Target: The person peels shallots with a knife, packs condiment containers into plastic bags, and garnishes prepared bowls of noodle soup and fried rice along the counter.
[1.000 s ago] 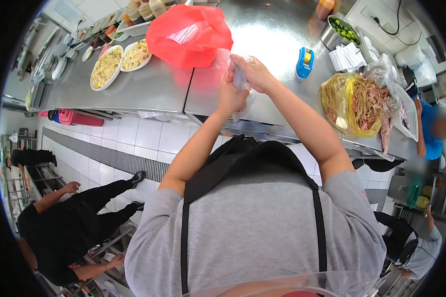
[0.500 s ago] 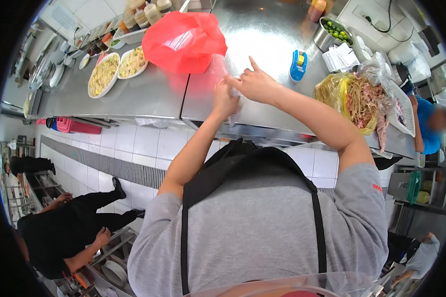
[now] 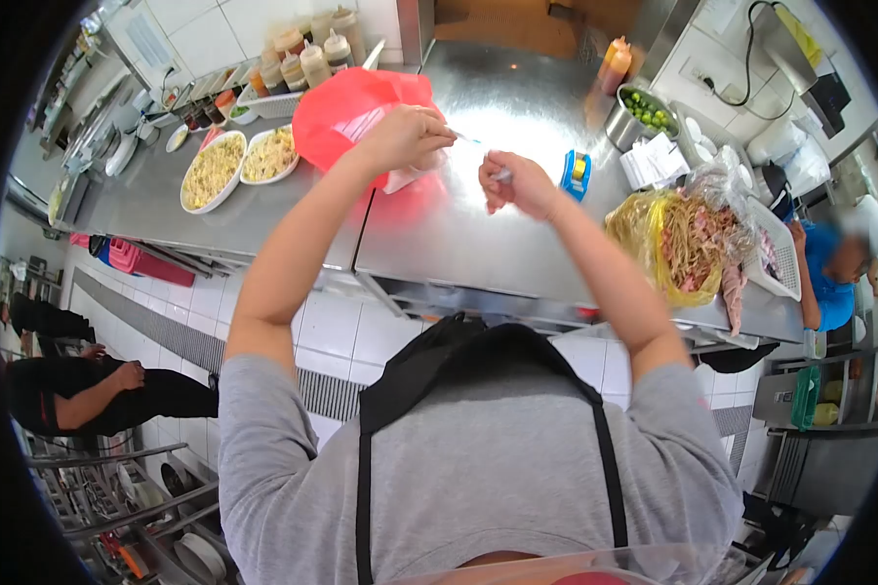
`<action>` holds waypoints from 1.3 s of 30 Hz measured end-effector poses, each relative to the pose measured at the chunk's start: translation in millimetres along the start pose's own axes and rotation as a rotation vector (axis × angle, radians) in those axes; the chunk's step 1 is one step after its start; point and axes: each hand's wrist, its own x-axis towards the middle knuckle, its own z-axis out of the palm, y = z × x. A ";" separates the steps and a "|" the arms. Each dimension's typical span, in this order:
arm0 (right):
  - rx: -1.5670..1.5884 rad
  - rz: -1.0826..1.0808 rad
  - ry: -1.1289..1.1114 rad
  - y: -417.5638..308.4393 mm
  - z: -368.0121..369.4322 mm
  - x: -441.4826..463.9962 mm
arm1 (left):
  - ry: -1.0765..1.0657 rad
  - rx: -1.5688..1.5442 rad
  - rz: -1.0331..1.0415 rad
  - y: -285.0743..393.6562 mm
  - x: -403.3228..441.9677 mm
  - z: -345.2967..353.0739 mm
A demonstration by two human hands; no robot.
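My left hand [image 3: 405,138] is closed in a pinch just over the right side of a red plastic bag [image 3: 327,122]. A thin whitish piece with a bluish end [image 3: 468,139] sticks out from its fingertips toward the right; its kind is unclear. Below that hand, a pale bunched part of the bag [image 3: 421,174] hangs over the steel counter [image 3: 458,239]. My right hand [image 3: 527,187] is curled round a small whitish object [image 3: 501,175], mostly hidden by the fingers. Just right of it stands a blue tape dispenser [image 3: 576,174] with a yellow roll.
Two white dishes of yellowish food [image 3: 213,174] and several squeeze bottles [image 3: 314,64] are at the left. At the right are a pot of green limes [image 3: 644,115], papers [image 3: 656,161] and a yellow bag of shredded food [image 3: 688,244]. People stand at both sides.
My hands, together beside the bag before, are now apart. The left has risen over the bag; the right has moved right and its pointing finger has curled in. A person at left has shifted.
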 end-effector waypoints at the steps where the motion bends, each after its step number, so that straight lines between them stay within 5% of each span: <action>1: 0.175 -0.071 0.061 5.5 14.9 -0.3 | 0.048 -0.176 -0.143 2.0 13.7 -0.6; 3: 0.665 -0.237 -0.164 3.6 60.6 -12.9 | 0.153 -0.466 -0.055 19.3 29.7 1.2; 6: 0.962 -0.284 -0.319 -2.5 98.7 -22.4 | 0.151 -0.744 -0.029 78.4 35.4 -11.4; 9: 0.582 -0.545 -0.474 -18.4 78.6 -19.2 | -0.168 -1.105 -0.114 96.9 21.5 -20.8; 10: 0.292 -0.409 -0.144 30.0 17.5 -15.4 | -0.204 -0.929 0.025 93.9 17.4 -22.9; 11: 0.028 -0.483 -0.212 5.7 7.5 -15.2 | -0.234 -0.747 0.157 89.2 12.0 -24.6; 13: -0.411 -0.470 -0.236 -37.4 6.4 -19.0 | -0.130 -0.628 0.120 71.2 -3.0 -11.4; 15: -1.200 -0.796 0.145 -43.0 12.7 -20.6 | 0.027 -0.760 -0.204 59.4 -16.8 11.2; 20: -1.619 -0.861 0.563 11.0 20.8 -12.6 | 0.501 -1.162 -0.639 41.5 -33.1 82.4; 21: -1.620 -0.855 0.553 21.2 21.3 -14.9 | 0.505 -1.169 -0.646 32.8 -40.4 96.0; 24: -1.305 -0.528 0.555 51.4 19.0 -18.3 | 0.206 -0.269 -0.347 31.8 -57.1 106.0; 25: -1.304 -0.519 0.564 60.8 17.7 -21.1 | 0.196 -0.275 -0.342 34.3 -61.8 110.2; 27: -1.149 -0.327 0.413 75.8 13.9 -26.0 | 0.221 0.273 -0.087 35.0 -68.1 123.2; 29: -1.190 -0.392 0.352 68.8 22.6 -32.1 | 0.218 0.244 -0.085 31.1 -71.9 132.9; 31: -0.906 -0.423 0.536 58.9 36.8 -36.7 | 0.216 0.217 -0.096 29.8 -72.7 143.7; 33: -0.938 -0.339 0.552 68.2 42.4 -32.2 | 0.389 0.177 -0.142 34.0 -66.4 156.4; 39: -1.096 -0.226 0.638 89.5 32.7 -16.3 | 0.446 0.000 -0.271 38.8 -70.3 170.3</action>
